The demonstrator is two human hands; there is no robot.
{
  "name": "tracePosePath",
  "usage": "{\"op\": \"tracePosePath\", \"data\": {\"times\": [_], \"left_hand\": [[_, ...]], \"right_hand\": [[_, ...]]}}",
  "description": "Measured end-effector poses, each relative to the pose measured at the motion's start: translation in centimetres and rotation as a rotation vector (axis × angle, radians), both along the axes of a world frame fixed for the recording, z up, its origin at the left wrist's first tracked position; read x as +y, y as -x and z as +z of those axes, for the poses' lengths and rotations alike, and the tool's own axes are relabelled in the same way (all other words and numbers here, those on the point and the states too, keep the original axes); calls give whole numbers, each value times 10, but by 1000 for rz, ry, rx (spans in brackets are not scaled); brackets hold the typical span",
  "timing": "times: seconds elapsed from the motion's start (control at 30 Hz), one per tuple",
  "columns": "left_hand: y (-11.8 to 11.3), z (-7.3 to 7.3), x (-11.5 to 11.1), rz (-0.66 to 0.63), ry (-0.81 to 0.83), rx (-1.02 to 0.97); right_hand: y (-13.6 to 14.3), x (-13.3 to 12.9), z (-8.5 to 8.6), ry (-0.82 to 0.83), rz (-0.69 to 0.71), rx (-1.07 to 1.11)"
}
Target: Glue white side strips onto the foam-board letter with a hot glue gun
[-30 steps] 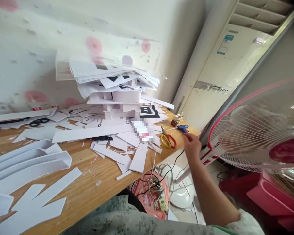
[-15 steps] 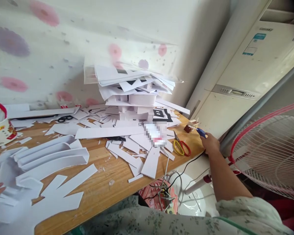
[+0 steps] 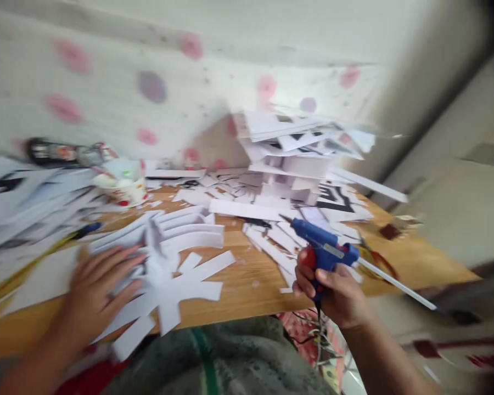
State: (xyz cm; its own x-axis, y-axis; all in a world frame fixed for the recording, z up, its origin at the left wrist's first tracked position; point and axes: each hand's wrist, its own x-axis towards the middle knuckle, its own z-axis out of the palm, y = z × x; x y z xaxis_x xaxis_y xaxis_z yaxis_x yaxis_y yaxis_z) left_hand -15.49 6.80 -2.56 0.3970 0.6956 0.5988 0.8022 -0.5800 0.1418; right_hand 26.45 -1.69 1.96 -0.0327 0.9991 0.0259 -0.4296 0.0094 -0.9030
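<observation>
My right hand [image 3: 333,288] is wrapped round the handle of a blue hot glue gun [image 3: 323,244], held up over the table's front edge. Its nozzle points up and to the left, and a long white glue stick [image 3: 397,282] juts out of its back end. My left hand [image 3: 102,285] lies with fingers stretched out over the left part of a white foam-board model [image 3: 193,236] with curved walls. The fingertips seem to touch it, though blur hides the exact contact. Flat white strips [image 3: 206,269] stick out from the model toward the front.
A tall stack of white board pieces [image 3: 288,164] stands at the back. Scissors [image 3: 379,263] lie at the right, beyond the glue gun. A paper bowl [image 3: 123,189] and a dark bottle [image 3: 61,152] are at the back left. White sheets [image 3: 37,219] cover the table's left end.
My right hand has lifted the glue gun from the table's right end and brought it left, nearer the model. The view has swung left, showing more of my left hand.
</observation>
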Motion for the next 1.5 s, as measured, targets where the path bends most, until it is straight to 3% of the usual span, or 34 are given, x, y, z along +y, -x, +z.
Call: {"op": "tracePosePath", "data": {"times": [0.13,0.27,0.37,0.73,1.5], "left_hand": [[18,-12,-15,65,-23,1],[10,-9,-19,53,-30,-48],[7,-6,-20,34,-3,-18],[4,-5,-18,39,25,-11],[4,-3,-19,38,26,0]], "right_hand": [[81,20,-14,63,259,-417],[137,47,-16,-308,270,-925],[154,60,-19,-457,250,-1129],[153,57,-40,-443,158,-1192],[157,62,-46,-488,105,-1265]]}}
